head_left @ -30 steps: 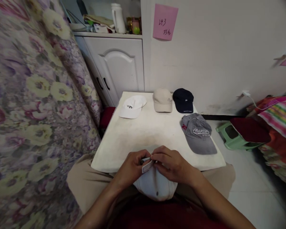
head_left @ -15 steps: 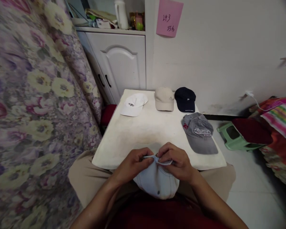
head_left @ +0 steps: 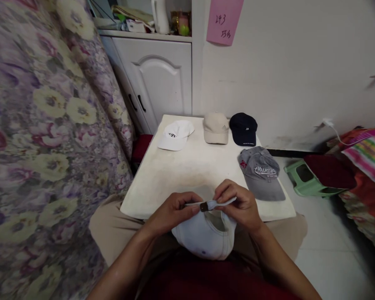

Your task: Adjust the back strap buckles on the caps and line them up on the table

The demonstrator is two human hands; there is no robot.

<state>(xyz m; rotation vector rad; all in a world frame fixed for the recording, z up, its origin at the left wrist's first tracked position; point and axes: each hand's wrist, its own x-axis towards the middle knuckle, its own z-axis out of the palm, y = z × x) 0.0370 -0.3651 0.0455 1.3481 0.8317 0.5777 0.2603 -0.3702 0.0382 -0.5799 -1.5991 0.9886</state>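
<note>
A light blue baseball cap (head_left: 195,237) is held over my lap at the table's near edge, its back opening facing up and away from me. My left hand (head_left: 176,210) pinches the cap's back strap beside a dark buckle (head_left: 203,206). On the other side of the buckle, my right hand (head_left: 237,204) grips the strap (head_left: 220,204) between thumb and fingers. Nearest to my right hand on the table lies a grey cap (head_left: 262,175) with white lettering. The brim of the blue cap is hidden.
On the pale table (head_left: 137,196) a white cap (head_left: 176,135), a beige cap (head_left: 216,128) and a navy cap (head_left: 243,129) lie along the far side. A flowered curtain (head_left: 50,146) hangs at left. A green stool (head_left: 303,177) stands at right.
My right hand has moved slightly right and up along the strap. The strap is now stretched out flatter, and the dark buckle and the cap's back opening show more clearly.
</note>
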